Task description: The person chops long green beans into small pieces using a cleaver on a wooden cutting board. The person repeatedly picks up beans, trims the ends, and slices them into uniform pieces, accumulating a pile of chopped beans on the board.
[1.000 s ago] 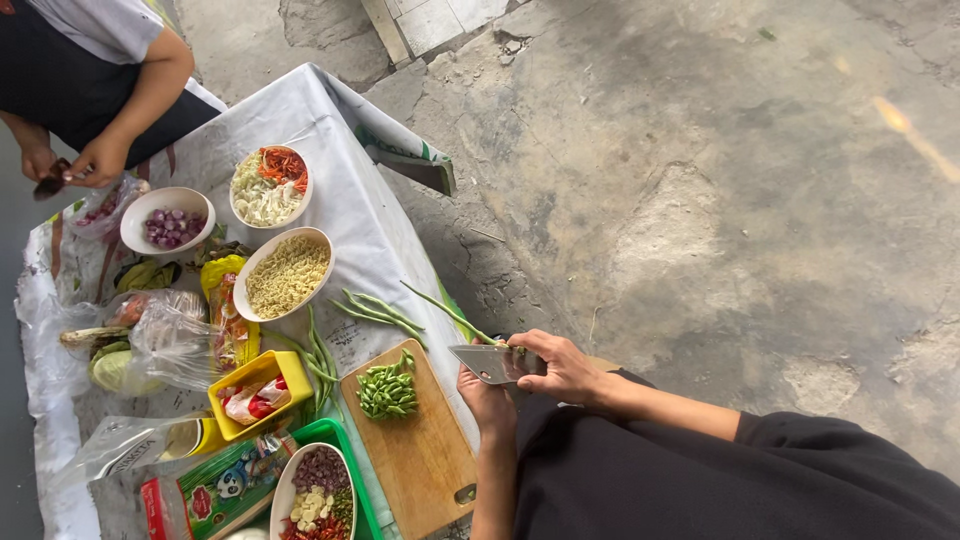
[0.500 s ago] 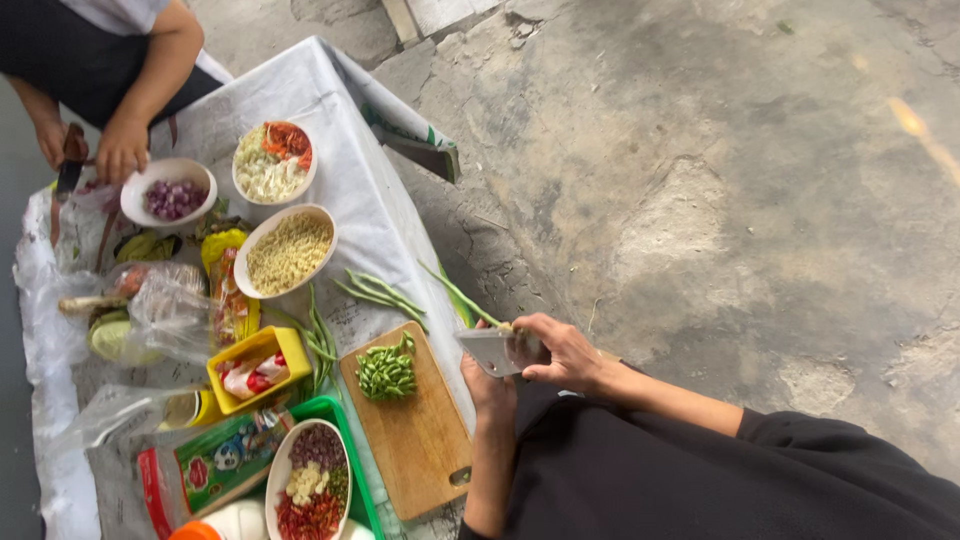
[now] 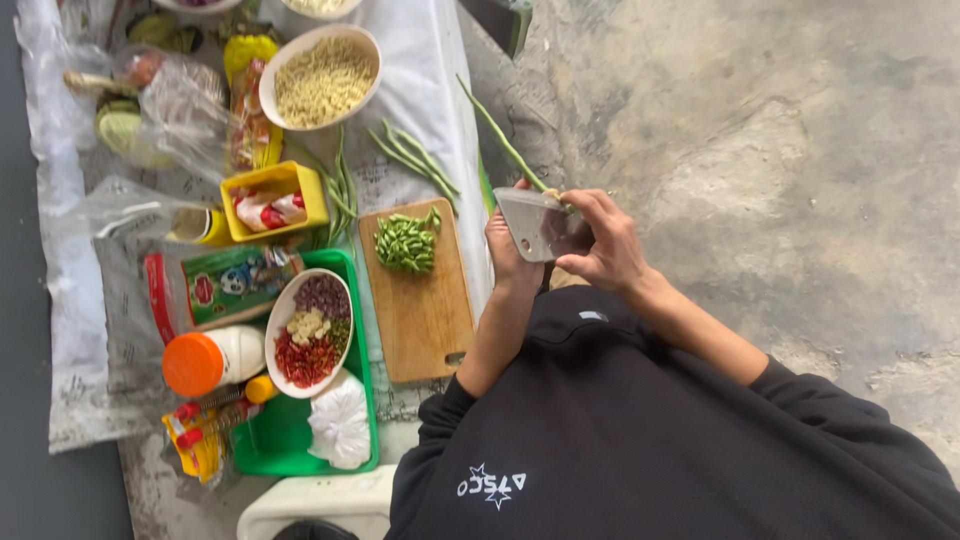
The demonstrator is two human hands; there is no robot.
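A low counter (image 3: pixel 430 60) draped in white cloth runs along rough concrete ground, seen from above over a person's dark sleeves. On it, from largest to smallest: a green tray (image 3: pixel 290 440) holding a bowl of chopped red, purple and pale ingredients (image 3: pixel 308 332); a wooden cutting board (image 3: pixel 425 310) carrying a pile of cut green bean pieces (image 3: pixel 405 243); a bowl of yellowish grains (image 3: pixel 322 78); and a few whole long beans (image 3: pixel 420 160) lying loose on the cloth.

Off the counter's edge, the right hand (image 3: pixel 605 245) is closed around a broad cleaver blade (image 3: pixel 538 225), fingers curled over its back. The left hand (image 3: pixel 510 255) sits just behind the blade, mostly hidden; whether it grips anything cannot be told. One long bean (image 3: pixel 505 143) slants from the cloth down to the blade's upper edge.

Trimming in the air like this seems to call for a steady bean, short strokes, and fingertips kept clear of the cutting edge.
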